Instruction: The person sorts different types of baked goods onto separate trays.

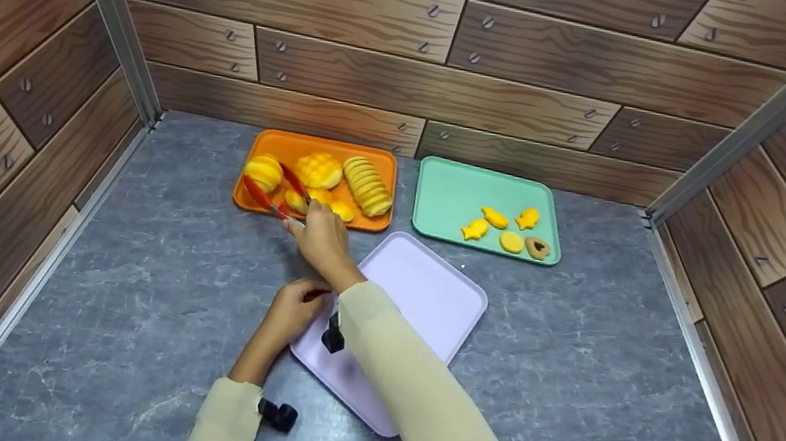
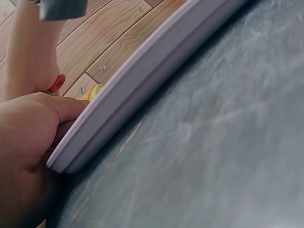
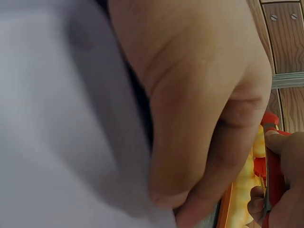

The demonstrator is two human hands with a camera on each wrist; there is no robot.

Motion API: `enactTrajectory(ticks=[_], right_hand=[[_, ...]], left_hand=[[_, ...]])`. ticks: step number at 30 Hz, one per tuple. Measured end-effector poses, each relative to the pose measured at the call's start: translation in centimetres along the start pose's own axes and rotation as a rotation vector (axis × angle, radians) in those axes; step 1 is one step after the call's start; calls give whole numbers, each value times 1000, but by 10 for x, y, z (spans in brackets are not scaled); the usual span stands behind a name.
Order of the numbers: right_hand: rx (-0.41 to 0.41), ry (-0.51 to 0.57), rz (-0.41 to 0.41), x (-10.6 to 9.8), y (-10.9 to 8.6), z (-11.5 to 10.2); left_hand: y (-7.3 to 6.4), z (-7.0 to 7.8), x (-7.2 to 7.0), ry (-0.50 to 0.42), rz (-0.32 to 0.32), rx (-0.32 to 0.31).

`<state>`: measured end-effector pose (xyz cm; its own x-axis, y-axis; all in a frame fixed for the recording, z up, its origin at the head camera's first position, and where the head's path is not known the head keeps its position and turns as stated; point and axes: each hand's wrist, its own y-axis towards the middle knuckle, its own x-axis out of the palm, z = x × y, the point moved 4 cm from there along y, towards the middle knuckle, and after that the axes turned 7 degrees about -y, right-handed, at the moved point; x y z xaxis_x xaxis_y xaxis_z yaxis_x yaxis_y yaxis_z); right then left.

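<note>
My right hand (image 1: 326, 235) reaches across to the left and grips red-tipped tongs (image 1: 257, 192). The tongs' two arms are spread over the orange tray (image 1: 370, 227), their tips at a striped round bun (image 1: 265, 172). Also on that tray lie a scored bun (image 1: 319, 169), a long ridged loaf (image 1: 369, 187) and small yellow pieces (image 1: 342, 211) partly hidden by the hand. My left hand (image 1: 294, 307) holds the left edge of a lilac tray (image 1: 422, 290), thumb and fingers at its rim in the left wrist view. This tray lies turned at an angle under my right forearm.
A green tray (image 1: 455, 191) at the back right bears several small yellow fish shapes (image 1: 494, 218), a round yellow piece (image 1: 510, 242) and a brown heart-shaped cookie (image 1: 537, 249). Wood-patterned walls (image 1: 351, 68) enclose the grey marbled tabletop (image 1: 566, 388) at the back and both sides.
</note>
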<state>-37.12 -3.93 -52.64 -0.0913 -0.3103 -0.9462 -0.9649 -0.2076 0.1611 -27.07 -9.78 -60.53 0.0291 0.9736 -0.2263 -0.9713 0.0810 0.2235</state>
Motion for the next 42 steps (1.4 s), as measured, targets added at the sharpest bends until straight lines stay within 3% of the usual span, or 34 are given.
enactTrajectory(ticks=[7, 13, 22, 29, 35, 42], right_hand=[[32, -34, 11, 1, 2, -1], [-21, -42, 71, 1, 1, -4], [-47, 8, 42, -16, -10, 1], [-119, 29, 129, -37, -37, 22], [-91, 138, 183, -60, -69, 53], [-50, 273, 300, -89, -115, 94]], left_hand=[[1, 0, 2, -13, 0, 3], [0, 0, 1, -7, 0, 7], [1, 0, 1, -28, -1, 13], [1, 1, 3, -8, -15, 4], [2, -1, 3, 8, -6, -34], [2, -2, 3, -8, -19, -88]])
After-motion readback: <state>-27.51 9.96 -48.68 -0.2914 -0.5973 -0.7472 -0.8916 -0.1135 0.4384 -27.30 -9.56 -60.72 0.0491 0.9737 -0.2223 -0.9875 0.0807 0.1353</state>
